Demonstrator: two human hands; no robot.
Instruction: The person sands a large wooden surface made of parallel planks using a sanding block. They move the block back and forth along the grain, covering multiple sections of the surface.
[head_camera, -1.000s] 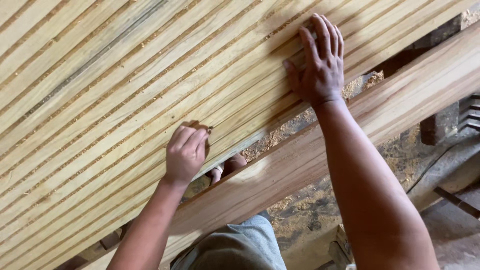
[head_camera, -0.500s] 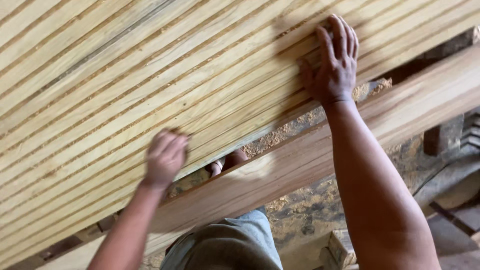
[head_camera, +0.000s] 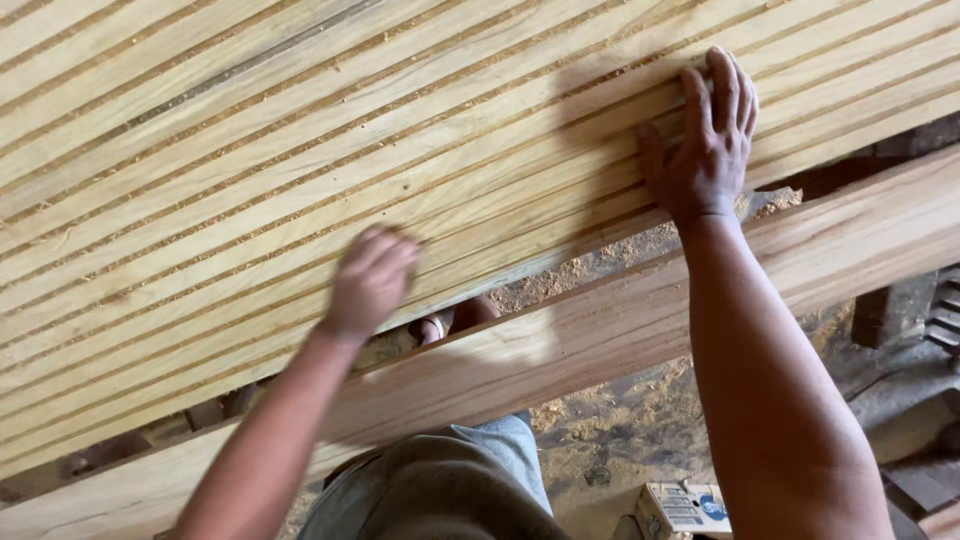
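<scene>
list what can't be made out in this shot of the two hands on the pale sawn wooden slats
Head view only:
- Left hand: motion-blurred, so finger pose and contact with the pale sawn wooden slats are unclear.
- Slats' ends: cut off by the frame edges.
- Foot in a sandal: mostly hidden between the slats and the long reddish wooden beam.
- Small printed cardboard box: cut by the bottom edge, hidden partly by the right forearm.
- Right hand: palm side hidden, flat on slats.

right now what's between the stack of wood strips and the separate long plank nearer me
In the head view, a gap separates the stack of wood strips from the long plank; through it show sawdust-strewn ground and a sandalled foot.
</scene>
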